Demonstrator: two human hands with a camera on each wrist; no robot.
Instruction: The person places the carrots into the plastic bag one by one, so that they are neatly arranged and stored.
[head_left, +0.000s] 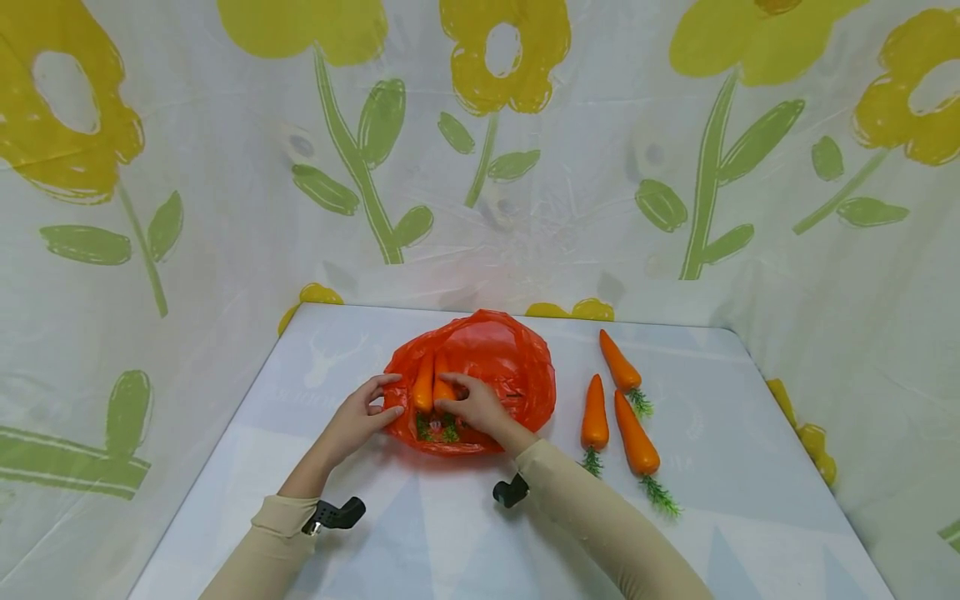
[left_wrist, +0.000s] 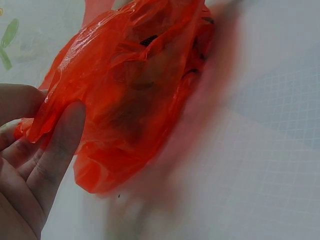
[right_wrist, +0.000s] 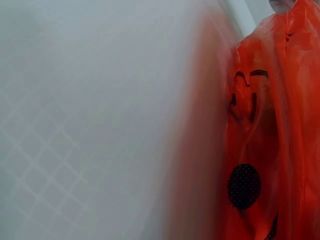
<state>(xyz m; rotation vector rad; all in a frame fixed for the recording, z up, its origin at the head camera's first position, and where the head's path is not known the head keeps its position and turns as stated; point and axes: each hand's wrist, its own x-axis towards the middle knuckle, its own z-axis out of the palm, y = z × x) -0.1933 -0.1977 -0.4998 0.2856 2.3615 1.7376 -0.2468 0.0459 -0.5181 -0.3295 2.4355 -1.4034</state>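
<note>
A red plastic bag (head_left: 517,354) lies on the table with its mouth open upward. Two orange toy carrots with green tops rest side by side inside it: a left carrot (head_left: 423,387) and a right carrot (head_left: 442,365). My right hand (head_left: 483,410) reaches into the bag, thumb and fingers gripping the right carrot. At the bag's left rim, my left hand (head_left: 358,423) pinches the plastic; the left wrist view shows a thumb (left_wrist: 62,135) and fingers on either side of a fold. In the right wrist view the bag (right_wrist: 262,150) shows black printed marks, and the right hand is almost out of sight.
Three more carrots lie on the table right of the bag: an upper one (head_left: 619,362), a left one (head_left: 595,417) and a lower one (head_left: 636,437). The pale table (head_left: 420,533) meets a flower-printed curtain (head_left: 585,183) at its back and sides.
</note>
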